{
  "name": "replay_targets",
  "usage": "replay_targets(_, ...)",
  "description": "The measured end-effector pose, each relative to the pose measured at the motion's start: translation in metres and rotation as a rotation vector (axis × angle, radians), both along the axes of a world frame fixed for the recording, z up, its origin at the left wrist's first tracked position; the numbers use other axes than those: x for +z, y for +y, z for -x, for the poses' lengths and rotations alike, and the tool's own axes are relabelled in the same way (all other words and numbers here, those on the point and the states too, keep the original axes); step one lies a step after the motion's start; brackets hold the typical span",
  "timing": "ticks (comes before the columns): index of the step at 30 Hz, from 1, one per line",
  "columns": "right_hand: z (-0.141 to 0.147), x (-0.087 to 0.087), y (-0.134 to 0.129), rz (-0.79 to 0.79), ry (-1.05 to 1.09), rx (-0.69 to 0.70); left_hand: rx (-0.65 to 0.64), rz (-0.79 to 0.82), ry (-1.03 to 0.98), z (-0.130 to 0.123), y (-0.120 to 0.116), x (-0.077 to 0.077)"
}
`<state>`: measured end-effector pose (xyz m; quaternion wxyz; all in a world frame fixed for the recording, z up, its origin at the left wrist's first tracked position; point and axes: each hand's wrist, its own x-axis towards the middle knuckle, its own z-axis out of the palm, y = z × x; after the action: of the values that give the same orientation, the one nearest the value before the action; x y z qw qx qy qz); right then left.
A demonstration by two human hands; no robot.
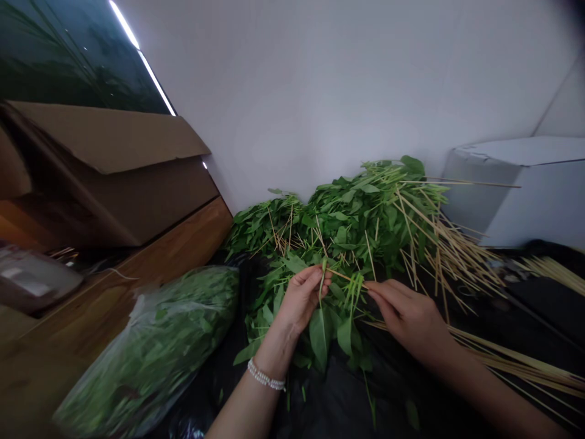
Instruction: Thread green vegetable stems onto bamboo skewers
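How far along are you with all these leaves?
Seemingly done: the heaped green leafy stems at the back, with thin wooden skewers among them. In hand: the left hand pinches a green stem; the right hand holds a skewer bearing several. Probably left: the clear plastic bag of greens and loose pale sticks at right. I can't judge the total.

We face a plain, pale greyish wall (311,91) that fills most of the upper view, with a slanting seam (557,91) towards the right. At upper left we see a dark green, glossy pane (68,55), edged by a thin, bright white strip of light (155,81). Below it we make out a brown cardboard box (137,201) with a raised flap, on a wooden surface (192,238) in warm brown, and an orange glow (18,219) at the far left. On our right, a white box-like block (539,189) stands by the wall in dim, soft light.
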<state>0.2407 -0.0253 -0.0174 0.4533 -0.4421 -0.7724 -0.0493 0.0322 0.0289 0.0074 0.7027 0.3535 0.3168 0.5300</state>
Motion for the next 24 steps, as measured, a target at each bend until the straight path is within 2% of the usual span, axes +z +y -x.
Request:
replay_targets(8,-0.0005,0.0006,0.0000,0.028,-0.014,-0.005,0.033,0.028,0.018,-0.0018,-0.0021,0.0050)
replay_targets(16,0.0021,0.0000,-0.0016,0.017,-0.029,-0.034,0.072,0.016,0.077,-0.0005,0.0001,0.0012)
replay_targets(24,0.0048,-0.0048,-0.0015,0.023,0.001,0.002,0.030,0.054,0.090,-0.0049,-0.0046,-0.0002)
